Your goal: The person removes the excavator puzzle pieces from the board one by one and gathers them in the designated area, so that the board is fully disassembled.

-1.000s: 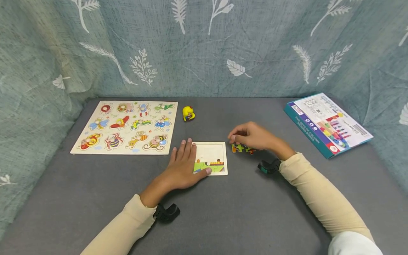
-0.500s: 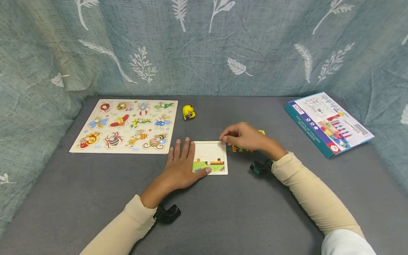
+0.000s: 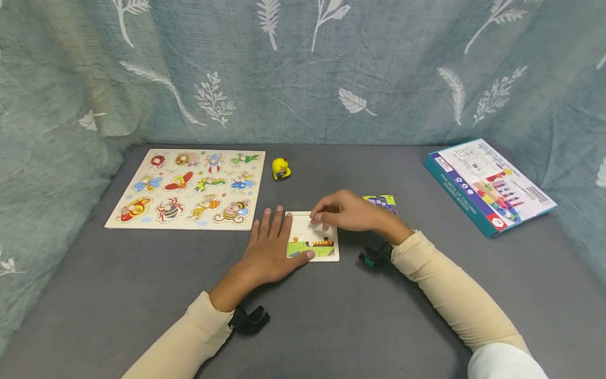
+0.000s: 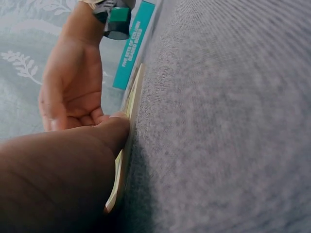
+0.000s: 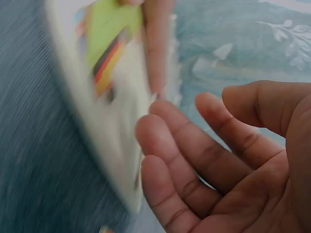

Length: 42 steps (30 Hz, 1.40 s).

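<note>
My left hand rests on the left side of a small wooden jigsaw board, fingers spread and straight, thumb over its lower part. Joined green puzzle pieces with a train picture fill the board's bottom strip; the part above is bare wood. Over the board's upper right hovers my right hand, its fingers loosely bent. In the right wrist view that hand shows no piece between thumb and fingers. Loose purple and yellow-green puzzle pieces lie right of the board, partly hidden behind the right hand.
A large insect puzzle board lies at the back left. A small yellow toy stands behind the small board. At the right is a teal and white box. A leaf-patterned curtain hangs behind the grey table.
My right hand has moved left from the loose pieces to above the small board, uncovering the purple pieces. The left hand stays in place on the board.
</note>
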Tool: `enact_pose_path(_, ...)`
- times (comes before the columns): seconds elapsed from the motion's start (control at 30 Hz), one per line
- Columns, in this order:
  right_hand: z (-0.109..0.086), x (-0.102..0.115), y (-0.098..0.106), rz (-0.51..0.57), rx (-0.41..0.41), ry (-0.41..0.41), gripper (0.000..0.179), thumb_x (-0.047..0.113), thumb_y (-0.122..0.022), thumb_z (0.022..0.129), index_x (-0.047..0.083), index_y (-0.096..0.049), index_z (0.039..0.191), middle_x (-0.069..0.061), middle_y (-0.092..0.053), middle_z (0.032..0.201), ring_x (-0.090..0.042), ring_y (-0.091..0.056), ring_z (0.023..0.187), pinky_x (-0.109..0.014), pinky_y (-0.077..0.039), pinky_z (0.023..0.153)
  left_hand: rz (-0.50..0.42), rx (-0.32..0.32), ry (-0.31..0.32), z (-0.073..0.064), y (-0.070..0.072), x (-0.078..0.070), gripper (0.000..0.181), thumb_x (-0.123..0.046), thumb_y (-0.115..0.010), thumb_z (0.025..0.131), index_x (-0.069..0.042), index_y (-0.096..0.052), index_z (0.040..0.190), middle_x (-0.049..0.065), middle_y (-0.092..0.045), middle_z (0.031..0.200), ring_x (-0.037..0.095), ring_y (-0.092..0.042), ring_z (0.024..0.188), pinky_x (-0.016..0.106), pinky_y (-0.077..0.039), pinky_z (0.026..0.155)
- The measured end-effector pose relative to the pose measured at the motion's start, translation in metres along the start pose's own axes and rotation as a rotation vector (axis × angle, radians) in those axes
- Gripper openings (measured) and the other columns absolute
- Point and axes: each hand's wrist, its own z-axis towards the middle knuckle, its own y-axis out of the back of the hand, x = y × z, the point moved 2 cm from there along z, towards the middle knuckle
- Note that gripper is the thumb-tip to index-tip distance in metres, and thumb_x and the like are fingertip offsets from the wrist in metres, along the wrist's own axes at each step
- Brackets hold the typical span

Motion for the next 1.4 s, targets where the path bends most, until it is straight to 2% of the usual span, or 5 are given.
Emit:
enact_pose_path(0.27,0.005,0.008,-0.005,0.038,0.03,0.026,0.022,0.005,-0.052,0.098,-0.002,-0.068,0.112,-0.011,-0.071,0.104,-0.026,-0.067,0.083,-0.036,-0.051,0.075,0.002,0.005,0.005,0.0,0.0,0.0,0.1,-0.071,-0.042,0.091,-0.005,-0.005,0.156,0.015,0.011,0.16,0.034,0.018,0.144,0.055,0.005,0.112)
enact_pose_path(0.57,0.011,0.009,-0.014,0.123,0.129,0.026,0.022,0.006,-0.052,0.099,-0.004,-0.066,0.114,-0.013,-0.068,0.11,-0.027,-0.067,0.087,-0.037,-0.052,0.08,-0.002,0.0,0.004,0.001,0.0,0.001,0.1,-0.071,-0.043,0.09,-0.006,-0.005,0.156,0.015,0.01,0.161,0.035,0.017,0.144,0.055,0.005,0.112)
enact_pose_path(1.0,0.015,0.004,-0.023,0.159,0.152,0.025,0.025,0.006,-0.05,0.1,-0.006,-0.064,0.115,-0.014,-0.069,0.11,-0.023,-0.066,0.089,-0.035,-0.052,0.079,0.001,0.004,-0.006,0.0,0.001,-0.001,0.099,-0.072,-0.042,0.09,-0.008,-0.004,0.157,0.015,0.01,0.161,0.034,0.017,0.144,0.055,0.006,0.112)
enact_pose_path(1.4,0.02,0.007,-0.025,0.127,0.176,0.006,0.025,0.006,-0.049,0.1,-0.005,-0.066,0.114,-0.011,-0.07,0.105,-0.022,-0.066,0.086,-0.031,-0.05,0.068,-0.001,0.007,-0.007,0.0,0.003,-0.002,0.099,-0.071,-0.041,0.091,-0.008,-0.004,0.157,0.015,0.01,0.161,0.035,0.017,0.144,0.055,0.007,0.112)
